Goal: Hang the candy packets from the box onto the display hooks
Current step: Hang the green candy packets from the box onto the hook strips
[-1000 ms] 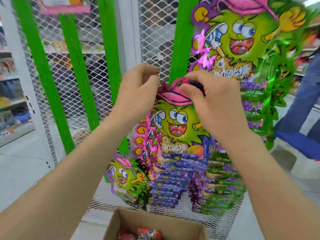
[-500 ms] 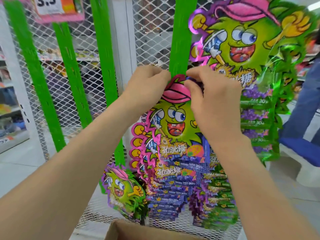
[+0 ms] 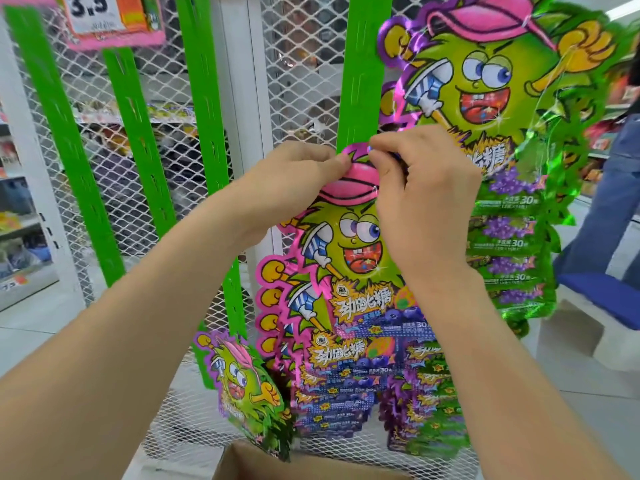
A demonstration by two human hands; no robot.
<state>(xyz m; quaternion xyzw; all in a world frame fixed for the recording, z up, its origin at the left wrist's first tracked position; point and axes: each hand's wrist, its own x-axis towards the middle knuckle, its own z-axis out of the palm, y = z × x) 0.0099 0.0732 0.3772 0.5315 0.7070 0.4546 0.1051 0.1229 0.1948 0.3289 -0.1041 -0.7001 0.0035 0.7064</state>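
Note:
A candy packet strip [image 3: 349, 258] with a green cartoon face and pink cap hangs in front of the white mesh display. My left hand [image 3: 294, 178] pinches the top of its pink cap from the left. My right hand [image 3: 422, 188] pinches the same top edge from the right, against a green hook strip [image 3: 363, 81]. The hook itself is hidden behind my fingers. A cardboard box [image 3: 277, 462] sits at the bottom edge, its contents out of sight.
More candy strips hang on the mesh: a big green one [image 3: 502, 98] upper right, a small one [image 3: 242, 386] lower left. Other green hook strips [image 3: 135, 140] stand to the left. A price sign [image 3: 104, 15] hangs top left. A person's leg [image 3: 609, 202] is at the right.
Both hands have lifted the packet's top a little higher along the green strip and come closer together. The view has tilted up, so less of the box shows.

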